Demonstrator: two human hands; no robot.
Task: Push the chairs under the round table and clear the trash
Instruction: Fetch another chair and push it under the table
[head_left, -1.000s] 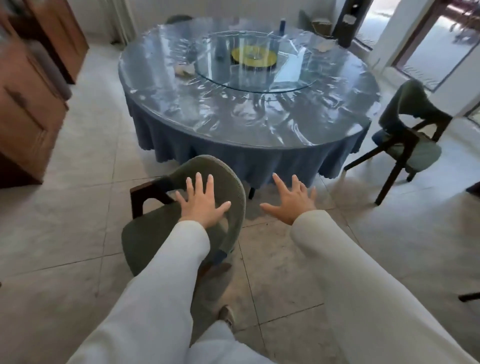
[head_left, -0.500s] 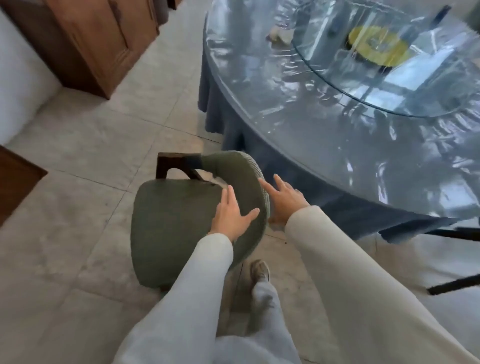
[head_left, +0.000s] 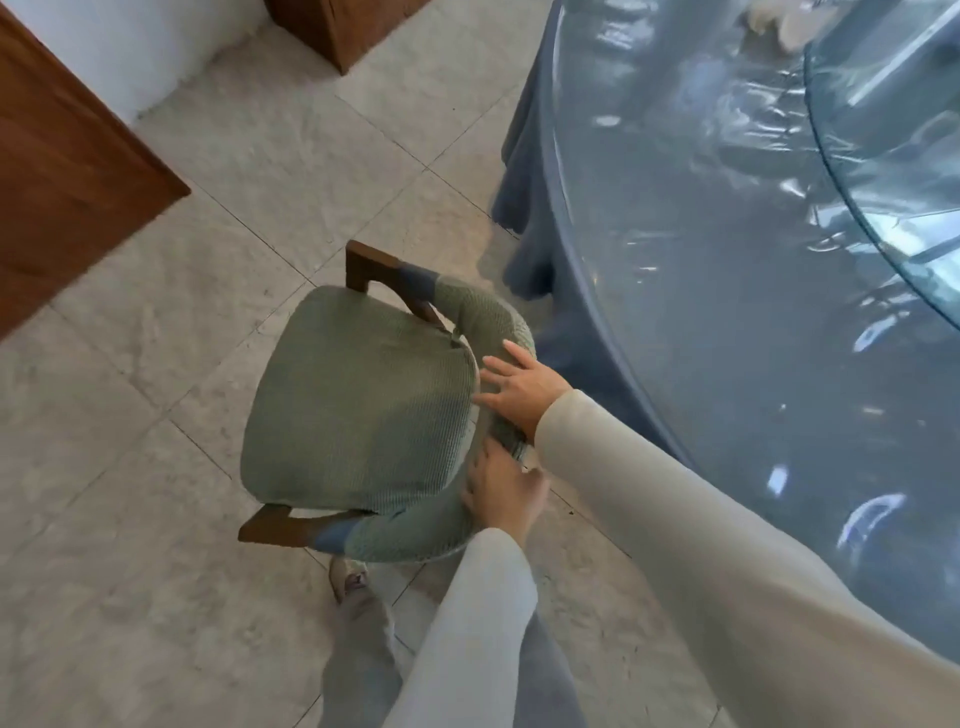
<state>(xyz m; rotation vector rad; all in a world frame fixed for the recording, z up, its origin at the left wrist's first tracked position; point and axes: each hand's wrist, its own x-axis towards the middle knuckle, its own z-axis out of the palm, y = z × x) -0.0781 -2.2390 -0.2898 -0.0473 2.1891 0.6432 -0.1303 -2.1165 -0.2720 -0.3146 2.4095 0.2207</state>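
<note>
- Change: a second ago both hands hover spread above the chair (head_left: 358, 405), the right one clear of it. Now both are on its curved backrest (head_left: 480, 314).
- Right hand (head_left: 524, 389): its fingers (head_left: 496, 364) are straight and fanned, laid flat across the top of the backrest and gripping nothing.
- Left hand (head_left: 501, 499): lands lower along the same rim. It seems to hook over the rim, with the thumb on the side toward the tabletop (head_left: 727, 260). Motion blur leaves this uncertain.
- Chair position: on the floor just beside the tabletop's hanging blue cloth (head_left: 524, 218), not under it. The backrest is turned toward the tabletop and the seat opens away from it.
- Reading: contact is made and the push is not yet done. The chair probably needs swinging round before it can slide under.
- Relative to the fingers: the backrest lies directly beneath both hands, and the seat lies beyond them, on the side away from the tabletop.
- Pale scraps (head_left: 774, 23) lie on the tabletop's far part, untouched; too blurred to identify.
</note>
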